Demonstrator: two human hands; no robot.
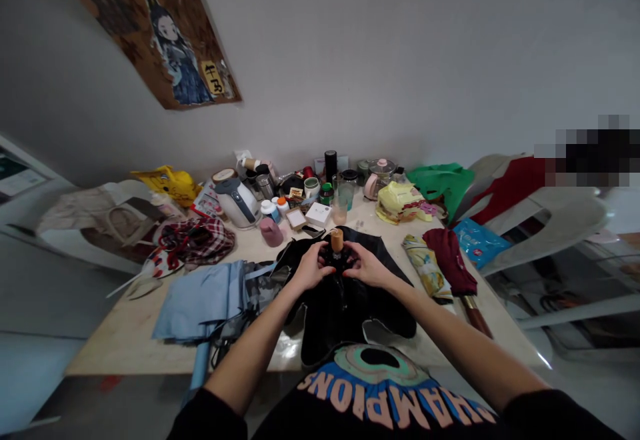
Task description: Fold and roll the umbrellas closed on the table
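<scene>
A black umbrella [325,320] lies loosely spread on the table in front of me, its folds hanging slack toward my body. Its short wooden end [337,240] points up and away from me. My left hand [314,265] grips the gathered black part just below that wood from the left. From the other side my right hand [367,265] closes on the same spot, fingers curled. What lies under the fingertips is partly hidden. Left of the hands are a folded light-blue umbrella [205,300] and a grey camouflage one [263,287]. To the right lie a yellow patterned umbrella [426,267] and a dark red umbrella [451,260].
Along the wall side of the table [120,340] stand a kettle [237,201], a pink cup [271,232], a white box [318,214], bottles and a glass pot [381,172]. Bags and a plaid cloth [210,240] lie left. Another person in red [515,187] is at right.
</scene>
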